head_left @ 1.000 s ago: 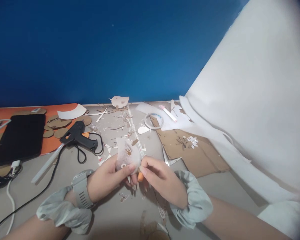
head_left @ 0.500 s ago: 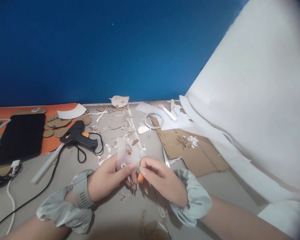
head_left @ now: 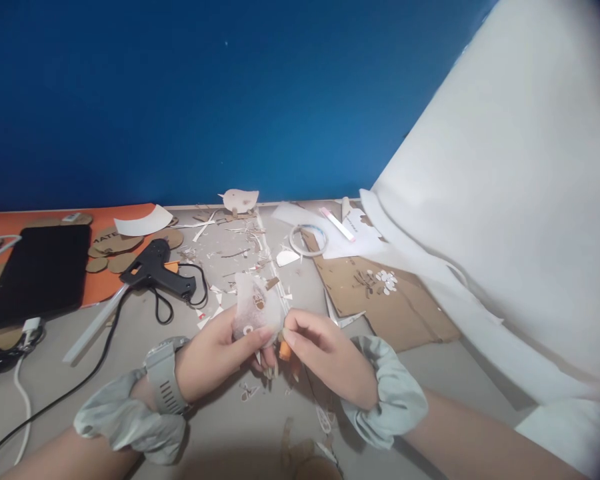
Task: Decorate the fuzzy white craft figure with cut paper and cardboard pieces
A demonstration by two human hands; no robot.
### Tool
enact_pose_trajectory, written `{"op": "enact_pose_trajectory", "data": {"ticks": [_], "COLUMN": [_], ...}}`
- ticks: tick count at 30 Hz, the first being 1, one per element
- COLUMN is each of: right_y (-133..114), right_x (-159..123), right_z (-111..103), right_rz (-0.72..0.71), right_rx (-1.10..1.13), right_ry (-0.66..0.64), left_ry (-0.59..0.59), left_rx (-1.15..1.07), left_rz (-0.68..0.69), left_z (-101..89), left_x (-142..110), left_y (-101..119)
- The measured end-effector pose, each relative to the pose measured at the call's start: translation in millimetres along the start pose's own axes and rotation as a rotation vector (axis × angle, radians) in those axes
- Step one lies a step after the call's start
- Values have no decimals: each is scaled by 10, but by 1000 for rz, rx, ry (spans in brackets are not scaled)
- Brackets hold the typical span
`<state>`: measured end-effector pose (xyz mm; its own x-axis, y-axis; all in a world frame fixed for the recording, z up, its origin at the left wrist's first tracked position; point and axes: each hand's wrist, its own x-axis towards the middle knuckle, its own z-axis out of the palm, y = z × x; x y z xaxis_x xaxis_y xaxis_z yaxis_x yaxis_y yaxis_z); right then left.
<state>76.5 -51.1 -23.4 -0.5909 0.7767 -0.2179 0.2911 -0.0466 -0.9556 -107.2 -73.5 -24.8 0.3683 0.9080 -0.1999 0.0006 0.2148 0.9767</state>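
Observation:
My left hand (head_left: 230,348) grips a whitish cutout (head_left: 250,308) between thumb and fingers; a brown mark shows on its face and a small white ring near its lower edge. My right hand (head_left: 325,352) is closed in a pinch at the cutout's lower right edge. Just below these fingertips shows a small orange piece (head_left: 285,349), whose kind I cannot make out. What the right fingers pinch is mostly hidden. Beyond my right hand lie scissors (head_left: 353,319), partly covered by it.
A black glue gun (head_left: 161,273) with a cable lies left, beside a black tablet (head_left: 40,277). Paper and cardboard scraps (head_left: 237,252) litter the middle. A bird cutout (head_left: 240,200) stands at the wall. Right are a tape roll (head_left: 308,252), a pink-and-white marker (head_left: 337,224) and cardboard (head_left: 405,320).
My right hand has shifted slightly right, and the orange piece has moved a little right and up with it. My left hand keeps its hold on the cutout.

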Motion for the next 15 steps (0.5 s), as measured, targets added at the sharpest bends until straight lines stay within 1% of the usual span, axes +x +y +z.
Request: {"op": "enact_pose_trajectory", "data": {"ticks": [4, 10, 15], "right_y": [-12, -39, -56], "right_x": [-2, -6, -1], "right_z": [12, 15, -4], "right_rz": [2, -1, -16], "right_rx": [-18, -51, -64], "right_ry": [-2, -38, -13], "left_ry": [-9, 10, -11], "left_rx": [-11, -23, 6], "left_rz": [5, 25, 12], "left_z": [0, 3, -1], "left_x": [12, 7, 9], "left_y": [-12, -22, -21]}}
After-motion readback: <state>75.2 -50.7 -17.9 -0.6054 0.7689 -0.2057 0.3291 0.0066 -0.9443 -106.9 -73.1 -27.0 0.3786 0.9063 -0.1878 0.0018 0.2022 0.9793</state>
